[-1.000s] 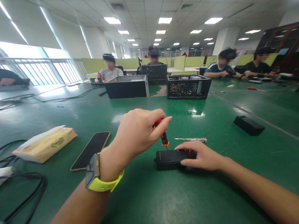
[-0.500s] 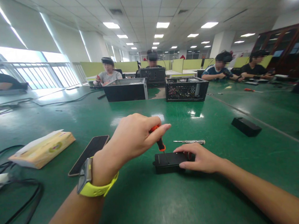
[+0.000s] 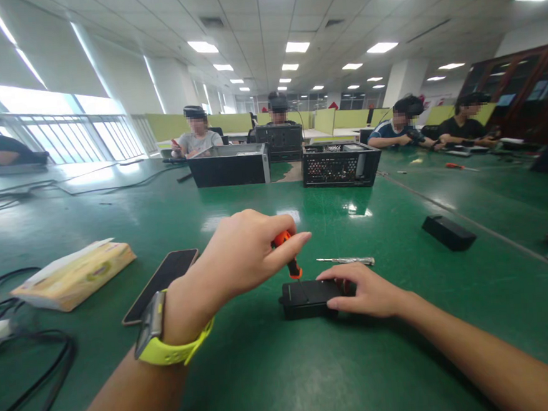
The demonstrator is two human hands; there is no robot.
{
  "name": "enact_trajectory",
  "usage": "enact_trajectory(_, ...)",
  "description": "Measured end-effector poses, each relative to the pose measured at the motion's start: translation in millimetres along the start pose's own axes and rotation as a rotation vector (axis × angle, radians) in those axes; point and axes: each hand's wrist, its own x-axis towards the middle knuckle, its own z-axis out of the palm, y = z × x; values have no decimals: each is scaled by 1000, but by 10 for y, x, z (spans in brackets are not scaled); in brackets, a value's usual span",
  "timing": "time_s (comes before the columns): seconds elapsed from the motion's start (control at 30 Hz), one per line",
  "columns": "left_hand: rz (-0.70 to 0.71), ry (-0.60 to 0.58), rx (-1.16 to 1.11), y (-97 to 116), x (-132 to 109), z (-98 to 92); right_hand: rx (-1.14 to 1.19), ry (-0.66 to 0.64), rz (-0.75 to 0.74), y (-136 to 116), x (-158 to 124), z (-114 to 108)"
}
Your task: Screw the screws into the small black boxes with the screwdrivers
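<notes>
My left hand (image 3: 253, 247), with a yellow-banded watch on its wrist, is wrapped round the handle of an orange and black screwdriver (image 3: 294, 267). The screwdriver points down, its tip at the top face of a black box (image 3: 304, 300) that lies on the green table (image 3: 286, 380). My right hand (image 3: 362, 290) grips the right end of this box between thumb and fingers. Just beyond the box lies a thin clear-handled screwdriver (image 3: 346, 261).
A phone (image 3: 160, 287) and a yellow tissue pack (image 3: 77, 275) lie at left, near black cables (image 3: 46, 372). Another black block (image 3: 448, 232) is at right. Two computer cases (image 3: 229, 166) (image 3: 340, 165) stand farther back; several people sit beyond.
The view has shifted very slightly. Both hands keep their hold, and the screwdriver stays on the black box.
</notes>
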Motion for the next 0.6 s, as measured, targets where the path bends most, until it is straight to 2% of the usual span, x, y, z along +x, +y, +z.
enact_trajectory(0.23, 109, -54, -186, 9, -38, -74, 5, -3, -1, 6, -1, 2)
enact_trajectory(0.43, -56, -47, -59, 63, 12, 5, -7, 4, -17, -17, 1, -3)
enact_trajectory(0.6, 3, 3, -103, 52, -23, -40, -20, 0, -7, -14, -6, -10)
